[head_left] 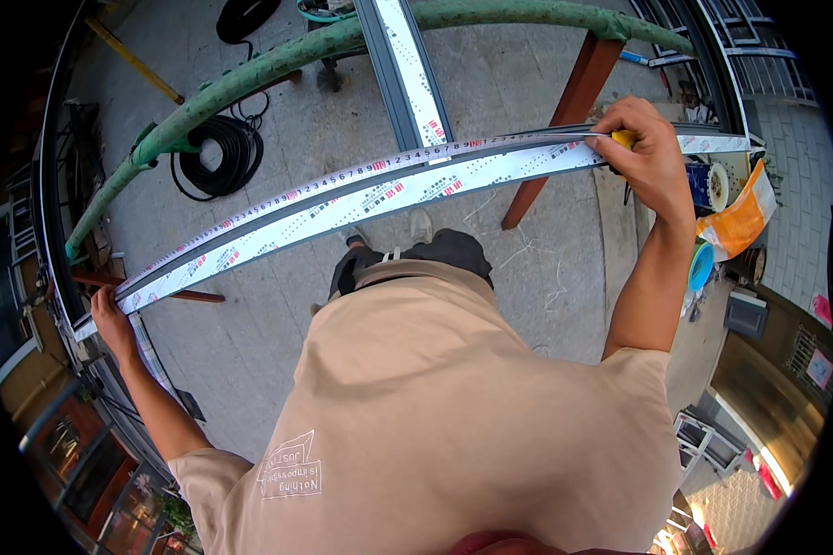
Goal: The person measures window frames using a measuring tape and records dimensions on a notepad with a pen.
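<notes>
A long tape measure (379,166) is pulled out across my front, its blade lying along the near bar (342,209) of a dark metal frame faced with printed white film. My left hand (111,321) is closed at the left end of the blade, by the frame's corner; the tape's tip is hidden there. At the right, my right hand (645,153) grips the tape, with thumb and fingers pinched on the blade. A bit of the yellow case shows under the fingers. A middle bar (405,65) of the frame runs away from me and meets the near bar.
A curved green pipe (278,65) and a red-brown leg (574,92) stand beneath the frame. Black coiled hose (220,155) lies on the grey floor (416,314). Right of the frame are an orange and white bag (742,217), a white bucket (713,188) and a blue bucket (702,265).
</notes>
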The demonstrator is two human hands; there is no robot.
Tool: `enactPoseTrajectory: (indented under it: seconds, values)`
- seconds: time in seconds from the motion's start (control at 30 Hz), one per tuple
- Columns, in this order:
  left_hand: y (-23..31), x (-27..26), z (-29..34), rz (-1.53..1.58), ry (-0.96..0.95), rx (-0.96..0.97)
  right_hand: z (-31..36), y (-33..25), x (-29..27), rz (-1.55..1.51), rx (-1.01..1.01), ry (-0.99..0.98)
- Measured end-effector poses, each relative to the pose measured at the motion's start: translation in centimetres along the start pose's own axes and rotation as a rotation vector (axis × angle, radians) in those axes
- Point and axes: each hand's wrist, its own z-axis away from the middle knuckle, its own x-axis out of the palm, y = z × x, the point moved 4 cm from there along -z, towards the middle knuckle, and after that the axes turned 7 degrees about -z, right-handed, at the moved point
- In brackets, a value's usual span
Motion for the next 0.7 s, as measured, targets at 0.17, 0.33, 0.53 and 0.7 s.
enactPoseTrajectory:
  seconds: [0.17, 0.33, 0.53, 0.7]
  values:
    - [0.22, -0.49, -0.22, -0.011, -0.002, 0.017, 0.10, 0.12, 0.04, -0.010, 0.013, 0.015]
    - [0.05, -0.26, -0.14, 0.006, -0.005, 0.003, 0.04, 0.07, 0.07, -0.007, 0.003, 0.012]
    - [0.34, -0.34, -0.05, -0.016, -0.016, -0.019, -0.02, -0.34, -0.06, 0.035, 0.003, 0.010]
    - [0.30, -0.38, -0.01, -0.009, -0.018, -0.008, 0.01, -0.19, 0.03, 0.050, 0.006, 0.013]
